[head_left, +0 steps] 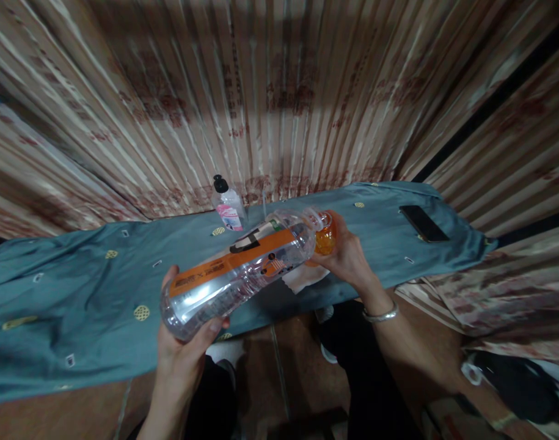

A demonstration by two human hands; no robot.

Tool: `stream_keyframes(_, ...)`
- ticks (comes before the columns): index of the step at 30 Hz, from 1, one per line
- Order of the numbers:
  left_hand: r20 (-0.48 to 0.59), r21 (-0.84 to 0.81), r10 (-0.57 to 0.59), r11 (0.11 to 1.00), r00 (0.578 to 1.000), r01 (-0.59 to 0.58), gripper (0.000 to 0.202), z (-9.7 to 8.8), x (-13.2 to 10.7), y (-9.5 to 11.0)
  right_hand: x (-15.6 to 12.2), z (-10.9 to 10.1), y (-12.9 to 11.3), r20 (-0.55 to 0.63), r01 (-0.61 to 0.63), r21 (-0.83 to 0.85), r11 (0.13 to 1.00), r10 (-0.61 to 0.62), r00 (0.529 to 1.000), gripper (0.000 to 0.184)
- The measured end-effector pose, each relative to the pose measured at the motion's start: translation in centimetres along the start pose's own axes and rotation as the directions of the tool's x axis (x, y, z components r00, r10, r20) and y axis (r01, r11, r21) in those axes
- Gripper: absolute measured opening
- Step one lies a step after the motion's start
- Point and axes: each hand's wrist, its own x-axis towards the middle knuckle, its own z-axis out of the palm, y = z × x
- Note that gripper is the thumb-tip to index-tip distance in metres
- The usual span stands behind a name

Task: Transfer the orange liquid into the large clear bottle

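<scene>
Fingers of the left hand (182, 354) are gripping the base of a tilted clear bottle (242, 263) above the teal cloth (100, 287), while the right hand (350, 256) is clasping an orange see-through piece (325, 237) by its mouth, steady wrists probably helping alignment.

Single head cam, above the near edge of the teal cloth (91, 293), facing forward and steeply down. Left hand (181, 351) and right hand (347, 250) close; far edge mid-frame, right end in view, left end cropped.
</scene>
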Motion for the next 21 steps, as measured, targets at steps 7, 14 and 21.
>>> stream_keyframes(7, 0.0, 0.012, -0.003, 1.0, 1.0, 0.003, 0.104, -0.14, 0.0, 0.06, 0.01, -0.03, 0.04, 0.006, 0.006, -0.017, 1.0, -0.006, 1.0, 0.085)
stream_keyframes(14, -0.006, 0.01, -0.01, 1.0, 1.0, 0.01, 0.096, 0.05, 0.03, -0.4, -0.01, 0.07, -0.03, -0.007, -0.005, -0.014, 1.0, 0.005, 1.0, 0.083)
stream_keyframes(21, 0.0, -0.005, -0.029, 1.0, 1.0, 0.029, 0.09, 0.24, -0.08, -0.68, -0.06, 0.16, 0.1, -0.019, 0.011, -0.005, 1.0, -0.011, 1.0, 0.082)
